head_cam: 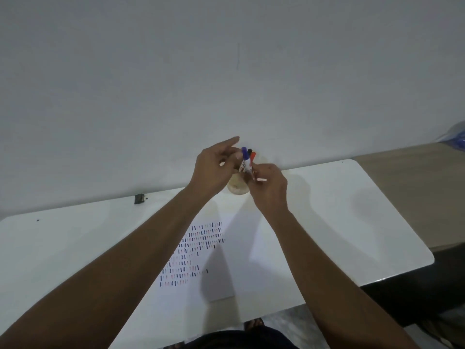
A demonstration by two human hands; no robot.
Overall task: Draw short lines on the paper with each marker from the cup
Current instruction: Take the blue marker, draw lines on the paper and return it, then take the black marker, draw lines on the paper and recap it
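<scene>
Paper point(201, 260): I see many rows of short strokes; lower part bare.
Markers point(247, 159): three in cup point(236, 188).
Left hand point(214, 170): loosely open, grip unclear.
Right hand point(269, 187): pinching red marker point(253, 163).

Dim, soft-focus wide-angle view; arm shadows fall across the table point(339, 222).

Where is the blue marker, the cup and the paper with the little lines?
blue marker point(244, 152): head view, on its blue cap.
cup point(236, 188): head view, on its lower wall.
paper point(226, 273): head view, on a bare part.
</scene>
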